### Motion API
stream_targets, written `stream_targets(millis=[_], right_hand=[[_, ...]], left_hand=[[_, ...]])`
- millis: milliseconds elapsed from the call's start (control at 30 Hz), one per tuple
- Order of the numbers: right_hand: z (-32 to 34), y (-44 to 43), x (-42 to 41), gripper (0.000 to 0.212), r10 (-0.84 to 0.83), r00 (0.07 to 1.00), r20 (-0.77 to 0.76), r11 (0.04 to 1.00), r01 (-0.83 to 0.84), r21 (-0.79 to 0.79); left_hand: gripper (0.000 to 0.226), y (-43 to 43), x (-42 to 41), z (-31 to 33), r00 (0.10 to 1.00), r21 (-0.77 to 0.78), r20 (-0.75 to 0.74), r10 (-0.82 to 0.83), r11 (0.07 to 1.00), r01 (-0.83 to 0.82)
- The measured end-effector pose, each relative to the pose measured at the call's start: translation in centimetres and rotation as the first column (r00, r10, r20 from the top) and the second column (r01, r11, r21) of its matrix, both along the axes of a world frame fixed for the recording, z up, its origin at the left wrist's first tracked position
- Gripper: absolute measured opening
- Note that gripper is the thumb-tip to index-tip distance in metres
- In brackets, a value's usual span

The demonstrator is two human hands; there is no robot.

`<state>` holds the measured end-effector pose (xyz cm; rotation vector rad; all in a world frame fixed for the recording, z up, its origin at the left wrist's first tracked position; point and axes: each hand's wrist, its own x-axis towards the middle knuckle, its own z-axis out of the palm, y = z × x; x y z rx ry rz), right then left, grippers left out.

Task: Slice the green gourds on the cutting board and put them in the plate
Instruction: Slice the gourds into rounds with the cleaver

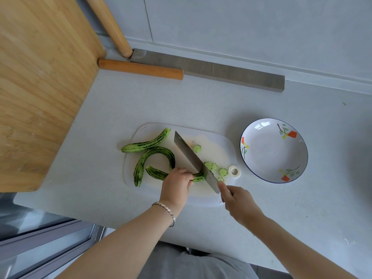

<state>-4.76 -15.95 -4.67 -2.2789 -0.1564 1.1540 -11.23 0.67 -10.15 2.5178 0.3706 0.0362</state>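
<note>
Fingers (188, 177) of the left hand (177, 181) curl over a green gourd (157, 174) on the cutting board (218, 144). The right hand (238, 202) grips the knife (190, 155), its blade across that gourd. Slices (213, 166) lie beside the blade, two more gourds (148, 144) farther left. The plate (281, 158) sits on the table (104, 117) to the right.

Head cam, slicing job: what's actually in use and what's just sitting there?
In use: left hand holding the gourd, right hand with the knife, spare gourds, slices, cutting board, plate.
Lying about: tape roll, wooden board, rolling pins, metal bar.
</note>
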Motion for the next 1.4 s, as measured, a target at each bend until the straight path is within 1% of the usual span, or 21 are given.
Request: stream_targets(millis=[100, 167, 267, 367, 567, 700, 767, 867, 933, 1067, 1134, 1267, 1400], right_hand=[[0.0, -0.3, 0.3, 0.054, -0.079, 0.995, -0.069, 0.996, 0.081, 0.035], [0.4, -0.6, 0.6, 0.054, -0.089, 0.993, -0.077, 0.994, 0.093, 0.054], [1.0, -0.9, 0.8, 0.053, -0.077, 0.996, -0.048, 0.994, 0.080, 0.071], [1.2, -0.9, 0.8, 0.053, -0.058, 0.998, -0.038, 0.996, 0.061, 0.072], [0.9, -0.4, 0.5, 0.052, 0.009, 1.000, 0.000, 0.999, -0.009, 0.035], [0.1, -0.1, -0.1, 0.051, 0.004, 1.000, -0.003, 1.000, -0.004, 0.017], [-0.3, -0.2, -0.5, 0.051, -0.028, 0.999, -0.015, 0.999, 0.029, 0.027], [-0.3, -0.5, -0.6, 0.052, -0.113, 0.991, -0.072, 0.991, 0.118, 0.070], [0.1, -0.8, -0.3, 0.052, -0.142, 0.984, -0.109, 0.983, 0.153, 0.101], [1.1, -1.1, 0.3, 0.052, -0.123, 0.988, -0.092, 0.982, 0.135, 0.134], [1.4, -1.0, 0.3, 0.052, -0.103, 0.992, -0.073, 0.985, 0.112, 0.134], [1.2, -0.5, 0.0, 0.051, -0.014, 1.000, -0.013, 0.997, 0.014, 0.069], [0.5, 0.1, -0.4, 0.050, -0.012, 1.000, 0.009, 0.999, 0.012, 0.037]], left_hand=[[0.021, 0.1, 0.0, -0.1, 1.000, -0.034, -0.010, 0.018, 0.999, -0.018], [0.023, 0.1, 0.1, 0.1, 1.000, -0.024, 0.000, 0.010, 1.000, -0.010], [0.026, 0.1, 0.2, 0.3, 1.000, -0.004, 0.013, 0.004, 1.000, -0.004], [0.024, 0.1, 0.2, 0.2, 1.000, -0.018, 0.012, 0.016, 1.000, -0.016], [0.026, 0.2, 0.2, 0.0, 1.000, -0.015, 0.018, 0.008, 1.000, -0.008], [0.022, 0.0, 0.0, -0.1, 1.000, -0.029, -0.008, 0.015, 0.999, -0.015], [0.016, 0.1, 0.0, -0.1, 0.999, -0.052, -0.020, 0.035, 0.998, -0.036], [0.007, 0.2, 0.1, 0.0, 0.998, -0.052, -0.040, 0.044, 0.998, -0.046], [0.009, 0.2, 0.1, 0.1, 0.999, -0.054, -0.027, 0.043, 0.998, -0.044], [0.020, 0.2, 0.1, 0.3, 1.000, -0.035, 0.016, 0.014, 0.999, -0.014], [0.023, 0.2, 0.2, 0.4, 1.000, -0.027, 0.021, 0.012, 1.000, -0.011], [0.025, 0.1, 0.2, 0.7, 1.000, -0.015, 0.022, -0.004, 1.000, 0.004], [0.024, 0.2, 0.2, 0.4, 1.000, -0.023, 0.019, 0.011, 1.000, -0.010]])
